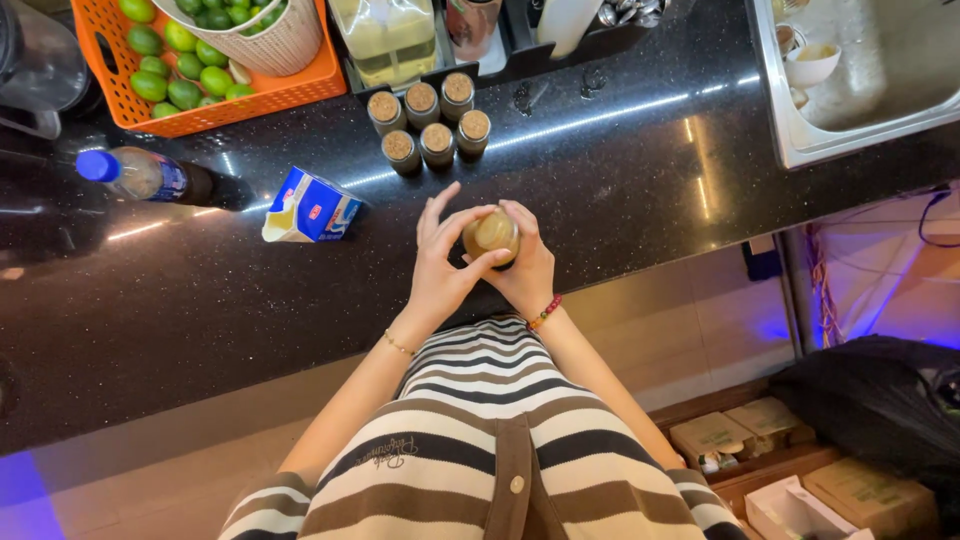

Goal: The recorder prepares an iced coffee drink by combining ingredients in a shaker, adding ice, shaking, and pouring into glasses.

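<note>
A small jar (pixel 491 235) with a brownish lid stands on the black speckled counter (pixel 620 190), close to its front edge. My left hand (pixel 440 262) curls its fingers over the jar's lid, thumb and fingers pinching the top. My right hand (pixel 527 262) wraps around the jar's body from the right and holds it. Both hands touch the jar. Further back on the counter stand several similar small jars (pixel 430 120) with cork-coloured lids, grouped in two rows.
An opened blue and white carton (pixel 312 208) lies left of my hands. A blue-capped bottle (pixel 150 176) lies at the far left. An orange crate (pixel 215 95) of limes sits at the back left, a steel sink (pixel 800 140) at the back right. Boxes (pixel 760 425) lie on the floor.
</note>
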